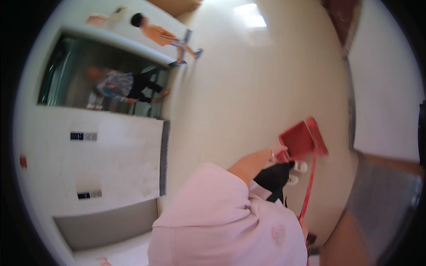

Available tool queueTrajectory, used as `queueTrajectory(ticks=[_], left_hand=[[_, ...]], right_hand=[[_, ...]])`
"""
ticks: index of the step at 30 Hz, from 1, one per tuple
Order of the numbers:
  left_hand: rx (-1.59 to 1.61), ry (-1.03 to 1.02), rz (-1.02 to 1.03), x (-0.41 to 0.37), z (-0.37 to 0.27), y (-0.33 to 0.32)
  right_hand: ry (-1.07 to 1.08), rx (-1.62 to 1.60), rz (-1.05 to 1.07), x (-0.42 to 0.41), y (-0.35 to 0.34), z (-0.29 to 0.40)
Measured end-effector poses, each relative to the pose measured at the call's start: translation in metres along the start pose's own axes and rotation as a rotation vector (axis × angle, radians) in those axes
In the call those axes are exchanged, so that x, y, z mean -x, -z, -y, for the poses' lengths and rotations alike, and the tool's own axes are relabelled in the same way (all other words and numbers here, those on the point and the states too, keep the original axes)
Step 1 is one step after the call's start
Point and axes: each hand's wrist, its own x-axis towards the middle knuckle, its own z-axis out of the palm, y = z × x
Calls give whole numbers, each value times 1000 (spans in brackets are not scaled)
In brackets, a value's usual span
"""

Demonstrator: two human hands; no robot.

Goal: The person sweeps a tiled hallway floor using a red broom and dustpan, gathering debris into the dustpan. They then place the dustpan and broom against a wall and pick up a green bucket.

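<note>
My left hand is closed on the grip of a red plastic dustpan. Beside the dustpan, at its right edge, is a red broom head. A thin red broom handle runs down from it to my right hand, which is partly hidden by my light pink shirt and looks closed around the handle. Under the dustpan show white shoes and black trouser fabric. Both tools are at or just above the pale tiled floor; whether they touch it I cannot tell.
At upper left an elevator doorway stands open, with a person in a patterned top in it. Another person in orange walks beside it. Call panels are on the left wall. A white wall with dark skirting bounds the right.
</note>
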Motion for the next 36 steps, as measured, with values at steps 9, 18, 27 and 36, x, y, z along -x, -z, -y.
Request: queueTrajectory(ticks=[9,18,27,36], left_hand=[[-120,284,-338,-1,-13,-24],[-251,309,-435,56,-10,-45],[-197,339,-358,53,-17,30],[-276,308,-270,94,-40,118]], right_hand=[[84,-22,-82,44,14,23],[246,298,-361,-40,15,33],[167,134,-171,50,-86,-124],[244,-83,-349,70,-120,-135]])
